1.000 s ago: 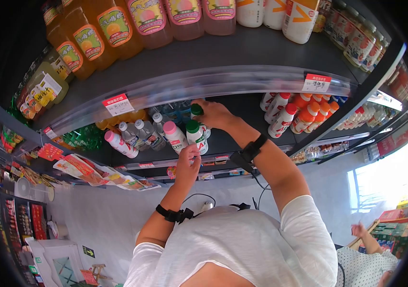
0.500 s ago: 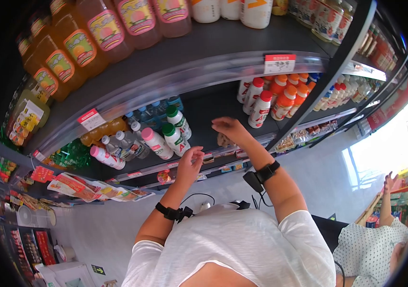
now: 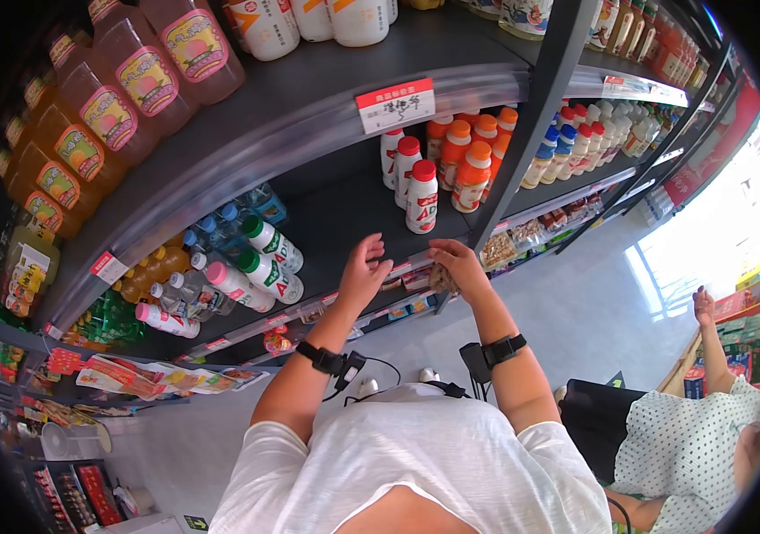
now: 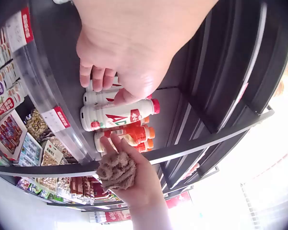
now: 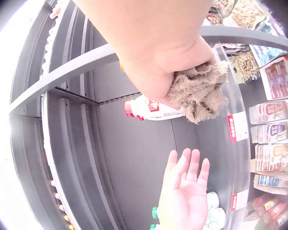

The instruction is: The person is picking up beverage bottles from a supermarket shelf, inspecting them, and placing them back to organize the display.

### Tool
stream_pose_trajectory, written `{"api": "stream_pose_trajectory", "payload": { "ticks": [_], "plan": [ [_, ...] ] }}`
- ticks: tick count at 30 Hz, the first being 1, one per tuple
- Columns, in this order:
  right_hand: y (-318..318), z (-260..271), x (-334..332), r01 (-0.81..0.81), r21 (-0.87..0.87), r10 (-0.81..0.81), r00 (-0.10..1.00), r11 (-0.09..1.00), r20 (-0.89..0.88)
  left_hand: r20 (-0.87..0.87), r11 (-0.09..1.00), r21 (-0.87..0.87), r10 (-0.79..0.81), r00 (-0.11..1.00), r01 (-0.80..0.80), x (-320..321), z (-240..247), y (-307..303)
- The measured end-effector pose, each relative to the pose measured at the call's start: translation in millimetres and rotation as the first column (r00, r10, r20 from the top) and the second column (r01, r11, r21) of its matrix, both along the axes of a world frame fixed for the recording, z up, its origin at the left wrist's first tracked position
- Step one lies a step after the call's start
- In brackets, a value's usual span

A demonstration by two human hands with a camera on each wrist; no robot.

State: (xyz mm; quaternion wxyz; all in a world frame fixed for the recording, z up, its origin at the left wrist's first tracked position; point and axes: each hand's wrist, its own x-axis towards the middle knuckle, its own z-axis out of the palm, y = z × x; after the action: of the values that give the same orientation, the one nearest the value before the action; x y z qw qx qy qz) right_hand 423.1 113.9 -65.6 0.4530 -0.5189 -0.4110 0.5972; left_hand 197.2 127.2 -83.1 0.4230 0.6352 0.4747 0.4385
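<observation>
Dark matte metal shelf [image 3: 344, 214] in a shop aisle, lined with smooth cylindrical plastic bottles [image 3: 271, 242]; right hand [image 3: 458, 262] at the shelf's front edge, fingers curled tight round a crumpled, coarse-textured brown cloth [image 5: 199, 93]; left hand [image 3: 362, 276] just beside it, palm open, fingers straight and spread, gripping nothing; white red-capped bottle [image 3: 422, 196] upright behind both hands.

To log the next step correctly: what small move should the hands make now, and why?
Probably bring the right hand forward to press its brown cloth onto the bare shelf beside the red-capped bottles: the cloth is bunched at the shelf edge, and the left hand is open, holding nothing.
</observation>
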Motion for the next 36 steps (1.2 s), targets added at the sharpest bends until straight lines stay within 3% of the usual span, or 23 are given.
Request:
{"api": "stream_pose_trajectory", "payload": {
  "ticks": [8,11,17,19,20,23,26,29,32,36],
  "plan": [
    [-4,-12,29,-0.076,0.011,0.076,0.996,0.997,0.048,-0.036,0.989,-0.025,0.148,0.988,-0.149,64,-7,61],
    [-8,-19,41,-0.133,-0.002,0.132,0.986,0.991,0.106,-0.145,0.991,-0.057,0.111,0.983,-0.121,73,21,69],
    [-15,-25,60,-0.175,-0.072,0.185,0.967,0.982,0.175,0.080,0.996,-0.079,-0.024,0.996,0.030,77,-15,112],
    [-18,-28,63,-0.177,-0.059,0.185,0.963,0.982,0.195,0.188,0.990,-0.127,-0.042,0.981,0.067,87,2,101],
    [-19,-28,64,-0.173,-0.081,0.186,0.964,0.982,0.193,0.198,0.995,-0.088,-0.018,0.980,0.036,91,0,103],
    [-22,-28,64,-0.173,-0.117,0.195,0.957,0.978,0.213,0.008,0.969,0.184,0.164,0.986,-0.163,96,-32,119],
    [-24,-36,67,-0.192,-0.100,0.211,0.945,0.976,0.249,0.150,0.999,0.020,0.029,0.988,-0.033,93,-14,114],
    [-30,-43,69,-0.185,-0.116,0.206,0.956,0.976,0.208,0.217,1.000,-0.018,0.013,0.976,-0.010,99,6,101],
    [-29,-45,68,-0.190,-0.123,0.211,0.958,0.974,0.192,0.200,0.999,-0.038,-0.012,0.980,0.020,101,-10,109],
    [-24,-51,64,-0.200,-0.087,0.211,0.965,0.976,0.156,0.263,0.996,-0.071,-0.039,0.964,0.060,108,3,102]
  ]
}}
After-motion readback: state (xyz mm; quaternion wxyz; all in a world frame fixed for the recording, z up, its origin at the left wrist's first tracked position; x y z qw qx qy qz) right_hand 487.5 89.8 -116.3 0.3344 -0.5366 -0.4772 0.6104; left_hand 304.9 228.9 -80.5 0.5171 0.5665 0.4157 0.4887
